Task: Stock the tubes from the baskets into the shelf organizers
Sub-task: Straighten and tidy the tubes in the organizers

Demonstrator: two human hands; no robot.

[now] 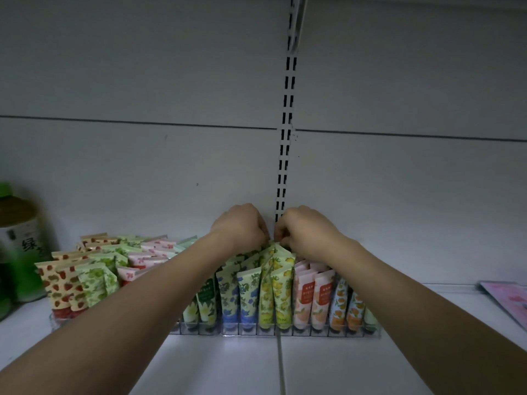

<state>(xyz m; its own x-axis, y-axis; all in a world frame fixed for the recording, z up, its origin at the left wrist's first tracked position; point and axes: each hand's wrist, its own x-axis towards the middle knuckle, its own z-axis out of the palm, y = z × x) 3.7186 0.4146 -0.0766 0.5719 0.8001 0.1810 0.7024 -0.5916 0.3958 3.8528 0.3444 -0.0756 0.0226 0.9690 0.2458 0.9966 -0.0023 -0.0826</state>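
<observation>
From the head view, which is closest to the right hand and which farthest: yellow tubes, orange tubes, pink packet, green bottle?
1. Yellow tubes, right under the right hand.
2. Orange tubes, front right of the organizer.
3. Pink packet, far right.
4. Green bottle, far left.

Both arms reach forward over a white shelf [370,366] to the back of a clear organizer [273,332] packed with upright tubes. The left hand [242,223] and right hand [308,228] meet just beside each other, fingers curled down onto the top edges of the rear yellow tubes [275,252]. Rows run in colours: strawberry-print tubes [61,283] at the left, then green, blue tubes [239,295], yellow, peach tubes [313,297] and orange. A green bottle [17,246] stands at the far left. A pink packet [507,297] lies at the right edge.
</observation>
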